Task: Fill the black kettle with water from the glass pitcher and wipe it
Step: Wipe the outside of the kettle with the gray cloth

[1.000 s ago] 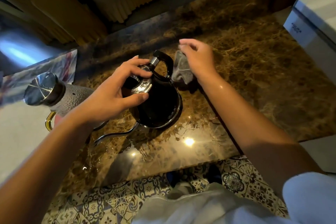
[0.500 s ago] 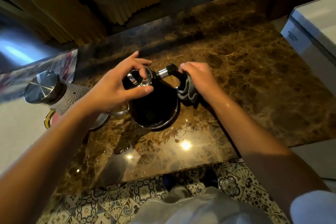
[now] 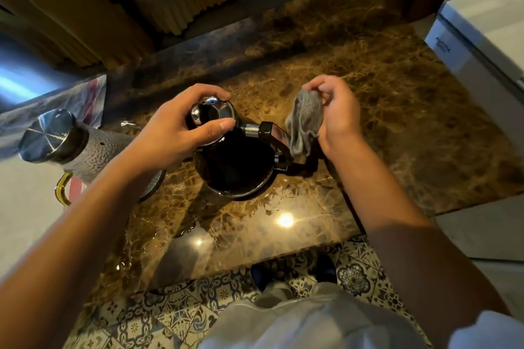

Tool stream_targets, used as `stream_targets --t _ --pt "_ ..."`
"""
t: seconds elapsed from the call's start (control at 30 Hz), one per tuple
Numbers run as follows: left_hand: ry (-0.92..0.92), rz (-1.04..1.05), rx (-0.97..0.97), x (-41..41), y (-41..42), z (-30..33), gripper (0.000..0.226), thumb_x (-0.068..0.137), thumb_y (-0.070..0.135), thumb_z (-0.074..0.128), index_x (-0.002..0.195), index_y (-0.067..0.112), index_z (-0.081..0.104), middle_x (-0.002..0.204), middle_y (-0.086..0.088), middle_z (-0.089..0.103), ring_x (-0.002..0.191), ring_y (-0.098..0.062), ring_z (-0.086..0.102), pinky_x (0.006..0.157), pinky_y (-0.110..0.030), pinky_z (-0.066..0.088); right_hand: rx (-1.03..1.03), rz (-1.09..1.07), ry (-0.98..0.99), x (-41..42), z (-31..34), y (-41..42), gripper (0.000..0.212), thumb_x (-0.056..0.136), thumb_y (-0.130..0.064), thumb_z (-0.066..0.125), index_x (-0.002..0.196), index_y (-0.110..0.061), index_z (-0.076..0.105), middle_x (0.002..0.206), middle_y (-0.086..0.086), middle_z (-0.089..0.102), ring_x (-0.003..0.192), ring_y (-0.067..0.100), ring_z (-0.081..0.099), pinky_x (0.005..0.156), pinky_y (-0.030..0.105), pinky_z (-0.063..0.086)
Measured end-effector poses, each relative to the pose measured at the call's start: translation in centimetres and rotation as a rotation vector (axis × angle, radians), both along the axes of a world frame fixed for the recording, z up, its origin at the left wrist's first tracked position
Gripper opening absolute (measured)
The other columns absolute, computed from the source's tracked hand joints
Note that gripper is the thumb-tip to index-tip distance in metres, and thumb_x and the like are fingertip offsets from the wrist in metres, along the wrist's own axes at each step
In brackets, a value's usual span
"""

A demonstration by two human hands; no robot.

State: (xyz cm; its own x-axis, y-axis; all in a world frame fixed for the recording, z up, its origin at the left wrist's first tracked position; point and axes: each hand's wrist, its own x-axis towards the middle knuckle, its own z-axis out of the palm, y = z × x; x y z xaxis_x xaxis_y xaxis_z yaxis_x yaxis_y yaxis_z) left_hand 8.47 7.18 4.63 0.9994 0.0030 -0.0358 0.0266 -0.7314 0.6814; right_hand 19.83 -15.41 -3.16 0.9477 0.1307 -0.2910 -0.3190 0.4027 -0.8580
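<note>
The black kettle (image 3: 238, 170) stands on the brown marble counter (image 3: 382, 99), its handle pointing right. My left hand (image 3: 175, 133) grips the kettle's shiny lid (image 3: 211, 113) from above, thumb and fingers curled round it. My right hand (image 3: 337, 116) pinches a grey cloth (image 3: 304, 122) that hangs just beside the kettle's handle (image 3: 272, 136). The glass pitcher (image 3: 85, 150) with a steel lid and amber handle stands to the left, partly behind my left forearm.
A white appliance (image 3: 482, 37) stands at the counter's right edge. Yellow curtains (image 3: 99, 17) hang behind the counter. A patterned cloth (image 3: 85, 99) lies at the far left. Water drops shine on the counter near its front edge, above a patterned tile floor (image 3: 170, 312).
The kettle has turned so its handle now points right. My right hand has lifted the cloth off the handle and holds it a little higher. My left hand stays on the lid.
</note>
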Motion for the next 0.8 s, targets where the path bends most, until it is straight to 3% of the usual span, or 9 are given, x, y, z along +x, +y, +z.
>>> stream_targets --t 0.03,0.13,0.23,0.37,0.47,0.57,0.67,0.73,0.8 --pt "0.001 0.002 -0.005 0.0 -0.1 0.0 0.044 0.091 0.048 0.069 0.131 0.036 0.055 0.120 0.042 0.055 0.114 0.015 0.055 0.080 0.000 0.043 0.009 -0.014 -0.024 0.2 0.5 0.2 0.012 0.087 -0.009 0.052 0.083 -0.012 0.063 0.094 0.006 0.066 0.092 0.023 0.064 0.080 0.038 0.056" --pt "0.011 0.009 -0.018 0.1 -0.1 0.1 0.045 0.090 0.049 0.068 0.131 0.037 0.056 0.120 0.031 0.059 0.111 0.008 0.059 0.078 -0.002 0.044 -0.013 0.100 -0.169 -0.5 1.1 1.0 0.019 0.091 0.006 0.062 0.093 -0.013 0.062 0.101 0.006 0.067 0.093 0.018 0.068 0.081 0.033 0.059" --pt "0.020 0.014 -0.035 0.0 -0.1 0.1 0.046 0.089 0.049 0.067 0.131 0.037 0.056 0.121 0.027 0.060 0.111 0.006 0.060 0.079 -0.005 0.046 -0.109 0.490 -0.199 -2.1 -0.7 1.1 0.005 0.098 -0.013 0.066 0.097 -0.012 0.071 0.095 0.005 0.073 0.089 0.018 0.070 0.083 0.032 0.059" --pt "0.038 0.028 -0.044 0.0 0.0 0.1 0.048 0.088 0.051 0.068 0.132 0.036 0.057 0.124 0.022 0.060 0.113 0.003 0.060 0.083 -0.019 0.047 -0.075 0.612 -0.114 -2.4 -2.6 -0.4 0.051 0.103 -0.048 0.051 0.072 -0.016 0.075 0.083 0.017 0.068 0.074 0.022 0.067 0.079 0.031 0.054" --pt "0.050 0.015 -0.023 0.1 0.0 0.1 0.049 0.087 0.054 0.067 0.132 0.036 0.057 0.126 0.021 0.060 0.116 -0.001 0.060 0.086 -0.024 0.048 -0.185 0.688 -0.207 -1.8 -2.9 -0.9 0.055 0.100 -0.047 0.049 0.059 -0.019 0.070 0.066 0.003 0.067 0.063 0.014 0.062 0.076 0.030 0.050" --pt "0.041 0.011 -0.016 0.1 -0.1 0.3 0.052 0.085 0.059 0.065 0.132 0.037 0.057 0.124 0.022 0.061 0.115 0.001 0.061 0.086 -0.022 0.048 -0.289 0.756 -0.252 -1.1 -2.9 -1.1 0.057 0.105 -0.041 0.046 0.059 -0.020 0.072 0.063 -0.004 0.068 0.062 0.010 0.064 0.082 0.033 0.048" --pt "0.041 0.017 -0.019 0.0 -0.2 0.3 0.054 0.084 0.061 0.064 0.132 0.038 0.056 0.125 0.022 0.060 0.116 -0.001 0.061 0.087 -0.024 0.049 -0.411 0.817 -0.320 -0.4 -3.2 -1.7 0.042 0.105 -0.023 0.050 0.070 -0.019 0.073 0.068 -0.011 0.069 0.068 0.003 0.064 0.077 0.023 0.048" --pt "0.046 0.030 -0.021 -0.1 -0.4 0.3 0.054 0.084 0.062 0.064 0.132 0.039 0.056 0.127 0.022 0.060 0.118 -0.003 0.060 0.089 -0.027 0.050 -0.609 0.859 -0.447 0.1 -4.2 -2.4 0.021 0.101 -0.017 0.057 0.086 -0.015 0.073 0.082 -0.015 0.071 0.082 0.001 0.066 0.083 0.026 0.049" --pt "0.050 0.047 -0.016 -0.2 -0.5 0.4 0.053 0.085 0.062 0.063 0.133 0.040 0.056 0.129 0.020 0.059 0.120 -0.006 0.060 0.091 -0.031 0.052 -0.663 0.842 -0.495 0.2 -5.1 -3.0 0.011 0.099 -0.014 0.063 0.092 -0.014 0.072 0.091 -0.010 0.072 0.089 0.006 0.066 0.086 0.029 0.050"
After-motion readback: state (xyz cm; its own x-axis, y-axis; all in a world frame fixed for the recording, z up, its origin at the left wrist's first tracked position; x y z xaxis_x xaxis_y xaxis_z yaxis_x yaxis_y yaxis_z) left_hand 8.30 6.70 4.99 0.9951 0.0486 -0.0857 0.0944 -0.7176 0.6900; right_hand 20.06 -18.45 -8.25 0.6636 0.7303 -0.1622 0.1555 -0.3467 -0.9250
